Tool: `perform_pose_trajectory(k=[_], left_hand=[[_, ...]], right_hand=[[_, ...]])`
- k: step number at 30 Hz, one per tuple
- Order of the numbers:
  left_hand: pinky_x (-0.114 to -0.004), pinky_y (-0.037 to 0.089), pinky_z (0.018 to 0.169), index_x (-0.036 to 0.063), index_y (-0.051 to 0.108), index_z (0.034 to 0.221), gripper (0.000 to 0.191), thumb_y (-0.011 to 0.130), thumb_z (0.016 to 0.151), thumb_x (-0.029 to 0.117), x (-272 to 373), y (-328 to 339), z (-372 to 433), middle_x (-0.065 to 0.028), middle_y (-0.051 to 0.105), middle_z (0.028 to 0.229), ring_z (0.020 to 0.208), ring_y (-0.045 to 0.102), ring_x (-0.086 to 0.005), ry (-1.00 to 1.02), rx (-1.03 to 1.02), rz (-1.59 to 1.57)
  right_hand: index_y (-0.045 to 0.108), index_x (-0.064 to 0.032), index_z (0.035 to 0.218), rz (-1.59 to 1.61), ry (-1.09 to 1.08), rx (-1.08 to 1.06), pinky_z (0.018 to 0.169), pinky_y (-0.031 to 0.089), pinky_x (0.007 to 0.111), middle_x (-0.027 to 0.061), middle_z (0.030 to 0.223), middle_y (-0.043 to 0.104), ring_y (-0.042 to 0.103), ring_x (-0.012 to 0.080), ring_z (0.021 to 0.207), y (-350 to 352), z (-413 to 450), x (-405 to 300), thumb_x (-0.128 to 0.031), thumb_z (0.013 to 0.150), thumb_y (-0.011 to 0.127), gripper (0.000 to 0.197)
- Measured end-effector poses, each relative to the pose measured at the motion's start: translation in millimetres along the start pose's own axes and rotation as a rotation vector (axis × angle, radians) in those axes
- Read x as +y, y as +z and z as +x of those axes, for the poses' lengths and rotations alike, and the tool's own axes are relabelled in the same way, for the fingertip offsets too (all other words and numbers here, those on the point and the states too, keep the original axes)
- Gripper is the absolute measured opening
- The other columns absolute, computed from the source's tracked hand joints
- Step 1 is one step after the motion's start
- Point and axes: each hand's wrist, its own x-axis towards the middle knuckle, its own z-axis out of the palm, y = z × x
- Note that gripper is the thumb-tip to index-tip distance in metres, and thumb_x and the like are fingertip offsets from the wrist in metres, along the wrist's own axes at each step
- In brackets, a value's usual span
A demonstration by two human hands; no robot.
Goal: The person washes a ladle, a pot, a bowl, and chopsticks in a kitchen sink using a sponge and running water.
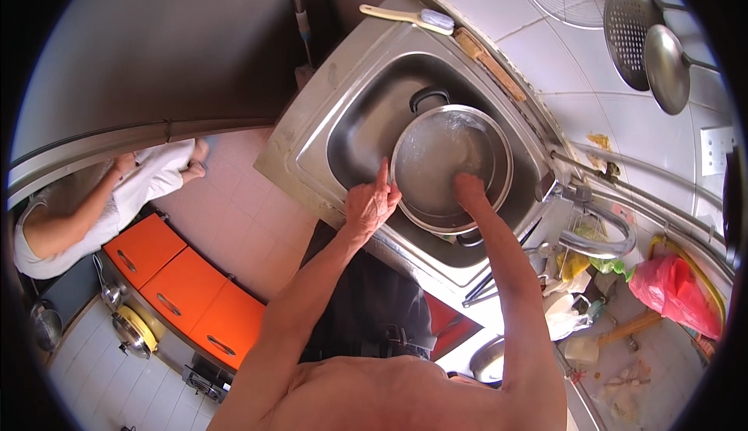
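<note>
A round stainless steel pot with black handles sits in the metal sink basin. It holds cloudy water with glints on its surface. My left hand is at the pot's left rim, index finger extended along the outside and thumb at the rim. Whether it grips the rim is unclear. Inside the pot, near the right wall, my right hand reaches down into the water. Its fingers are hidden, so what they hold cannot be seen.
A curved faucet stands right of the basin. Behind it lie a handled brush and a wooden-handled brush. Metal skimmers hang on the wall. A pink plastic bag is at right. Another person stands left, near orange cabinets.
</note>
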Motion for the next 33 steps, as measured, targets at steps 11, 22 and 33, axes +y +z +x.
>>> perform_pose_trajectory(k=[11,22,33], left_hand=[[-0.049,0.051,0.046,0.0087,0.051,0.137,0.046,0.060,0.095,0.024,-8,1,-5,-0.0130,0.059,0.050,0.044,0.061,-0.0356,0.014,-0.069,0.053],[-0.048,0.051,0.045,0.0081,0.051,0.136,0.046,0.060,0.093,0.022,0,1,3,-0.0122,0.059,0.050,0.044,0.061,-0.0355,0.026,-0.031,0.031],[-0.049,0.052,0.048,0.0102,0.051,0.138,0.045,0.057,0.096,0.027,4,9,0,-0.0121,0.063,0.054,0.047,0.063,-0.0354,0.020,-0.066,0.032]], right_hand=[[0.075,-0.0048,0.094,0.272,-0.188,0.224,0.076,0.057,0.051,0.0216,0.093,0.072,0.071,0.0401,0.090,-37,71,-135,-0.021,0.084,0.067,0.021],[0.069,-0.0068,0.118,-0.125,0.129,0.397,0.078,0.055,0.043,0.0114,0.100,0.071,0.069,0.0273,0.102,-43,49,20,-0.016,0.094,0.056,0.028],[0.073,-0.0104,0.113,0.342,-0.038,-0.142,0.086,0.056,0.049,0.0159,0.108,0.073,0.070,0.0373,0.102,-42,-35,-65,-0.039,0.092,0.064,0.036]])
